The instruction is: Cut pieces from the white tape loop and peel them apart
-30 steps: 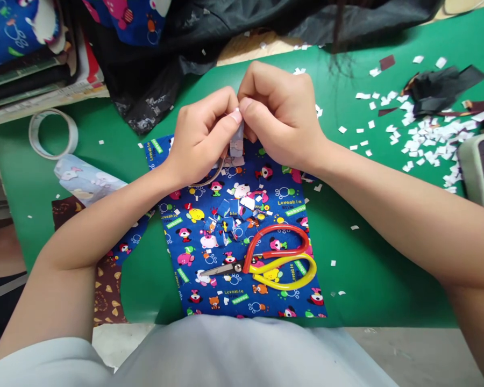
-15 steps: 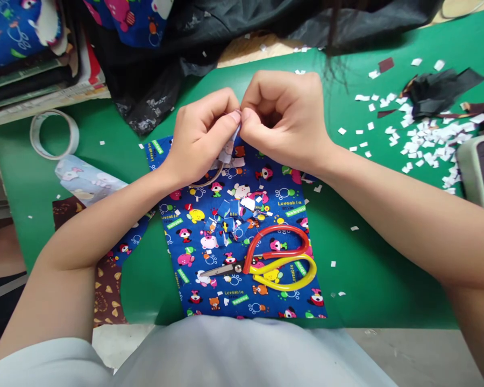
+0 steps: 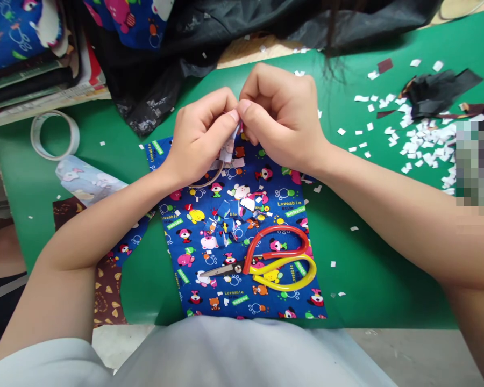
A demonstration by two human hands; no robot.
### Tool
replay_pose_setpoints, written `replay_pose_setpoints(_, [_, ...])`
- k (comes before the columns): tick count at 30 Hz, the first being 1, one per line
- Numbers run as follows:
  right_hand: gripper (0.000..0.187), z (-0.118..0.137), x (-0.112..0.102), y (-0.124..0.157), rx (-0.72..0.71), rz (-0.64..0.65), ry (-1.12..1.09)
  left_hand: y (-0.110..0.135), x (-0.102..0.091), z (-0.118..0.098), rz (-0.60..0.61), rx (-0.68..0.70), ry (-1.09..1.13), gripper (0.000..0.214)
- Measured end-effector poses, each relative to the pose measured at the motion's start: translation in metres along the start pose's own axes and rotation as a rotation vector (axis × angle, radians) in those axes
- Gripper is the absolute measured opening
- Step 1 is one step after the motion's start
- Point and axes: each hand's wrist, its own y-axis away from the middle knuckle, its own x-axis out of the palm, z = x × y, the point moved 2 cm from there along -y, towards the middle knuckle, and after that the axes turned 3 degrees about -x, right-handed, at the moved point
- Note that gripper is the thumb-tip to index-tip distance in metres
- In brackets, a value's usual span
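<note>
My left hand (image 3: 204, 134) and my right hand (image 3: 280, 115) meet fingertip to fingertip above the far edge of a blue cartoon-print cloth (image 3: 193, 293). Both pinch a small pale fabric piece (image 3: 228, 149) that hangs down between them. Just under my left hand a thin ring (image 3: 210, 180) lies on the cloth, partly hidden. A heap of small cut fabric bits (image 3: 234, 215) sits in the middle of the cloth. Red-and-yellow scissors (image 3: 274, 263) lie shut on the cloth nearer to me.
The cloth lies on a green mat (image 3: 367, 269). A tape roll (image 3: 54, 134) and pale printed fabric (image 3: 84, 180) lie at left, brown printed fabric (image 3: 107, 285) below them. White paper scraps (image 3: 423, 142) and dark scraps (image 3: 439, 88) cover the right. Black cloth (image 3: 165, 64) is piled behind.
Both hands stay pinched together. The fabric piece has shifted slightly between the fingers and my right hand has lifted a little; nothing else moved.
</note>
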Motion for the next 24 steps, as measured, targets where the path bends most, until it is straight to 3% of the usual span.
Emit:
replay_pose_setpoints(15, [0.021,0.0,-0.002,0.001,0.043,-0.013,-0.026,0.003,0.002,-0.002,0.014,-0.007,-0.054,0.06])
replay_pose_setpoints(19, [0.023,0.001,-0.002,-0.001,0.05,-0.005,-0.015,0.004,0.002,0.001,0.07,-0.029,-0.024,0.053])
replay_pose_setpoints(24, [0.024,0.003,-0.002,-0.002,0.032,-0.001,-0.025,0.003,0.004,0.004,0.041,-0.024,0.079,0.05])
